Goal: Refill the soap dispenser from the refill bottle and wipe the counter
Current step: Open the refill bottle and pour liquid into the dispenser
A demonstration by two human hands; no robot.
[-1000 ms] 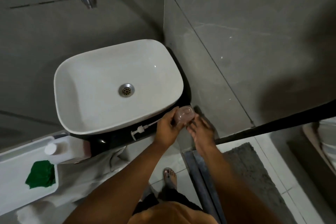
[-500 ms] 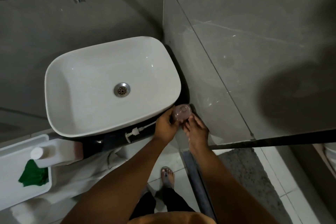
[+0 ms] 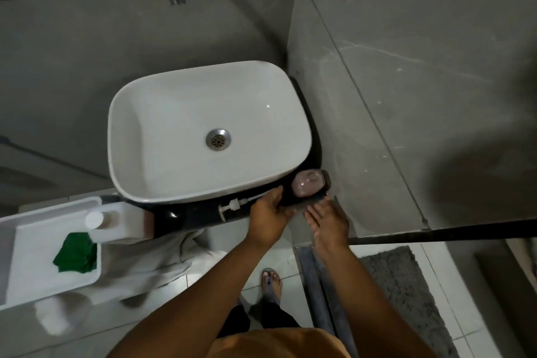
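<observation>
From the head view we look down on a white basin [image 3: 209, 131] seated on a dark desk [image 3: 186, 216]. At the desk's right front corner stands the soap dispenser [image 3: 308, 183], a pinkish translucent bottle with its neck uncapped. Its pump head [image 3: 232, 206], tube attached, lies flat on the desk just in front of the basin. Our left hand [image 3: 268, 213] rests at the desk edge beside the dispenser, fingers loosely curled and gripping nothing that we can make out. Our right hand [image 3: 327, 219] hovers just below the dispenser, fingers spread and empty, not touching it.

The white refill bottle [image 3: 113, 224], cap on, stands at the desk's left end, well apart from the dispenser. Beside it a white tray [image 3: 17, 244] carries a green cloth [image 3: 75, 251].

We judge the dispenser is opened and placed, so fetching the refill bottle comes next. To do it well, we should steady the dispenser with one hand while pouring, since it sits close to the desk corner and could tip. We should pour slowly into the narrow neck and stop short of the top, leaving room for the pump tube. The cloth waits for drips.
</observation>
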